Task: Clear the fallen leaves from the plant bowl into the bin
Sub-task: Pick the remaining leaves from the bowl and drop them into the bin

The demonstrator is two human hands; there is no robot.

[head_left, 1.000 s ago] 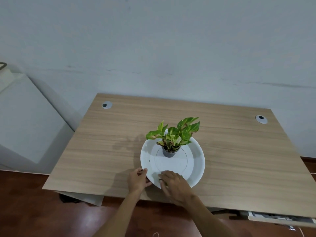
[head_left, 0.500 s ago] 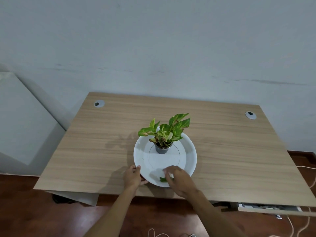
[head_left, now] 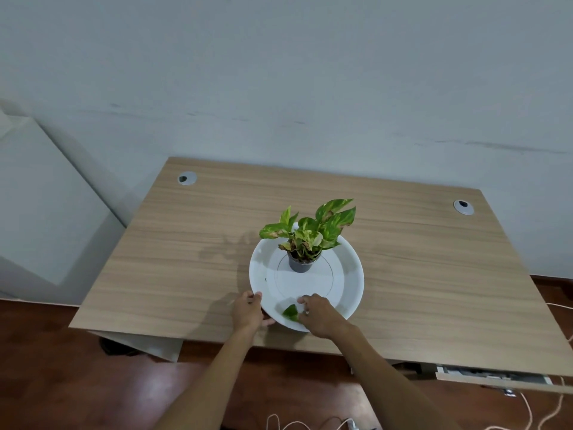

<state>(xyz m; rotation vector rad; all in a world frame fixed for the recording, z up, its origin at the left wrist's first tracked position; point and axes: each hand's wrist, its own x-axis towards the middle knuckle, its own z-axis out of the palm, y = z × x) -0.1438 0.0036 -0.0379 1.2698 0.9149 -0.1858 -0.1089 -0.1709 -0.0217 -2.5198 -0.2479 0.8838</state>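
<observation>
A: What is being done at the bowl?

B: A fallen leaf is being gathered at about 6 o'clock on the bowl's inner slope, just inside the near rim. The plant in its dark pot is set upright toward 12 o'clock of the bowl's flat centre, well apart from the leaf.

A: How should the step be done well?

B: The leaf should be pinched at its edge rather than pressed flat, since a thin leaf on a smooth glazed slope is likely to slide. It should be lifted straight up, so that nothing is dragged over the rim onto the desk. The bowl should be kept steadied meanwhile, as it sits near the desk's front edge. No bin is seen in this view, so where the leaf must be carried cannot be told.

A: And the hands?

B: The left hand is set at about 8 o'clock of the bowl, its fingers curled loosely against the outside of the rim; it is closed around nothing else. The right hand is laid over the near rim at about 5 o'clock, fingers bent and drawn close together, with the fingertips touching or nearly touching the leaf. Whether the leaf is already gripped cannot be told, as its right side is covered by the hand.

A: Are more leaves left?

B: None other is seen lying in the bowl, though a small dark speck is noted at 9 o'clock.
</observation>
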